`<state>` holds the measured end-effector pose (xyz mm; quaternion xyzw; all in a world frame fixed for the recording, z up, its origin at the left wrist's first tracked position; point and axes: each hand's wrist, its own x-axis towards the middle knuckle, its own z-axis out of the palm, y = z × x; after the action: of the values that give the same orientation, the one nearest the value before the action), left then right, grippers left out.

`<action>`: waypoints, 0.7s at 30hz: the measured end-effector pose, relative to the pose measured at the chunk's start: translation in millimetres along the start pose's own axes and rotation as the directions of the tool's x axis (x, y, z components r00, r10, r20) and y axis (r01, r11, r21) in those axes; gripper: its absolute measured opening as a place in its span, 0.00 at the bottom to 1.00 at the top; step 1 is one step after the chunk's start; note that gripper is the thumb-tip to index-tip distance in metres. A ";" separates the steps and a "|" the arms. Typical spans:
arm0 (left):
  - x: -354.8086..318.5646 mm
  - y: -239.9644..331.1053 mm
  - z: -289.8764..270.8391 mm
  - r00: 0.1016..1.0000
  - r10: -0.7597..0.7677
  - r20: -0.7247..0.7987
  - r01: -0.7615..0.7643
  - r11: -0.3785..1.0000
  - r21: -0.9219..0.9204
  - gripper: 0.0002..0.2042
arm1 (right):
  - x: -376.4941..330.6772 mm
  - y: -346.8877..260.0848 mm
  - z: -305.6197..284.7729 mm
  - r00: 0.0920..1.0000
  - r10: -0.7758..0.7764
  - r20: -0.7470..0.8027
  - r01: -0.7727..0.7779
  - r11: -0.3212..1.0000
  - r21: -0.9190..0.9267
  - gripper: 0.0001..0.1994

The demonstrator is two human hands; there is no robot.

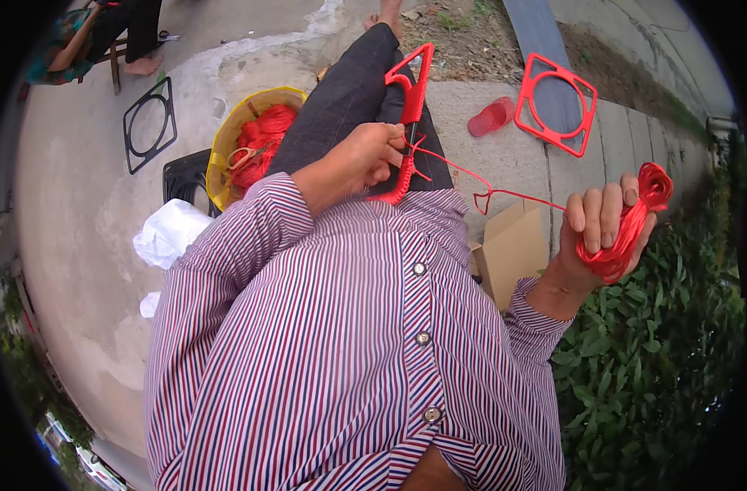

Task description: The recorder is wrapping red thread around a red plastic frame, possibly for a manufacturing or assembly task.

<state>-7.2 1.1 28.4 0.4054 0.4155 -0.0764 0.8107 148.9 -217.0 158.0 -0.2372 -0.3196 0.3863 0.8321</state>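
On my lap a square frame with a round opening (420, 94) is tilted on its edge, mostly red, with a dark stretch beside my fingers. My left hand (365, 159) is closed, pinching that frame's edge where the red cord (453, 165) meets it. Whether the fingertips also grip the cord is hard to make out. Out to the right, my right hand (607, 221) is wrapped round a looped bundle of red cord (623, 245). Between the two hands the cord runs fairly straight, with a small kinked loop near its middle.
A yellow basket (220, 155) at left holds red cord and scissors (244, 159). A black frame (150, 124) lies beyond it, a red frame (588, 123) at far right. Nearby are a red slipper (492, 117), a cardboard box (516, 250), a white bag (170, 232), leafy bushes (643, 352) and a seated person (74, 49).
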 end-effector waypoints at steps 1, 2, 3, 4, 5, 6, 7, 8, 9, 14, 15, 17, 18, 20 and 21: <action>3.1 -1.5 0.2 1.000 0.002 0.002 -0.002 1.000 -0.005 0.14 | -6.5 -10.0 5.2 1.000 -0.009 0.030 0.009 1.000 -0.019 0.14; 5.7 -2.1 0.6 1.000 -0.013 0.026 0.013 1.000 -0.023 0.14 | -11.9 -18.1 9.1 0.994 0.022 0.108 -0.015 0.998 -0.064 0.14; 7.4 -2.4 0.9 0.998 -0.011 0.056 0.013 0.999 -0.035 0.14 | -18.7 -25.6 12.2 0.985 0.031 0.171 -0.018 0.997 -0.077 0.15; 8.5 -2.5 1.5 0.998 -0.029 0.055 0.032 0.999 -0.039 0.14 | -28.8 -35.2 17.0 0.991 0.025 0.134 -0.006 0.991 -0.137 0.16; 9.0 -2.2 1.9 0.998 -0.024 0.059 0.026 0.999 -0.032 0.15 | -36.7 -45.4 18.1 0.990 0.032 0.137 -0.009 0.987 -0.161 0.16; 9.1 -1.6 2.2 0.997 0.002 0.076 0.000 1.000 -0.026 0.16 | -42.7 -57.3 16.3 0.996 -0.063 0.066 0.077 0.970 -0.229 0.16; 8.8 -1.4 2.6 0.998 -0.019 0.066 0.020 1.000 -0.019 0.16 | -47.0 -69.3 11.1 0.984 -0.177 0.000 0.170 0.945 -0.278 0.16; 8.4 -1.2 2.8 0.997 -0.010 0.070 0.013 0.999 -0.038 0.17 | -48.3 -79.5 1.7 0.968 -0.245 -0.057 0.211 0.913 -0.349 0.16; 8.0 -1.1 2.9 0.996 -0.008 0.091 0.014 0.998 -0.059 0.18 | -47.1 -86.0 -10.5 0.956 -0.275 -0.105 0.228 0.917 -0.326 0.14; 7.6 -3.0 0.1 0.988 0.013 0.151 -0.001 0.997 -0.079 0.15 | -37.2 -14.1 -63.2 0.917 -0.129 -0.377 -0.015 0.934 -0.357 0.06; 7.6 -3.5 -1.2 0.984 0.010 0.177 0.007 0.995 -0.098 0.13 | -32.9 19.9 -67.4 0.924 0.000 -0.381 -0.126 0.944 -0.305 0.06; 7.9 -4.9 -3.4 0.986 0.014 0.163 0.003 0.995 -0.104 0.12 | -28.8 82.3 -65.5 0.859 0.257 -0.443 -0.459 0.772 -0.441 0.14; 8.1 -5.9 -4.4 0.980 0.049 0.195 -0.025 0.992 -0.121 0.11 | -24.5 111.0 -63.2 0.830 0.350 -0.435 -0.544 0.683 -0.487 0.14; 8.9 -8.2 -5.1 0.984 0.051 0.172 -0.026 0.990 -0.141 0.11 | -16.5 137.6 -59.1 0.800 0.436 -0.413 -0.600 0.606 -0.522 0.14; 9.7 -9.0 -4.9 0.981 0.070 0.181 -0.040 0.986 -0.165 0.11 | -13.1 142.4 -57.5 0.803 0.462 -0.376 -0.594 0.576 -0.562 0.13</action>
<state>-8.1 0.9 14.2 0.3415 0.3314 -0.0575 0.8777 113.6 -152.1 22.7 -0.6328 -0.2680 0.4556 0.5658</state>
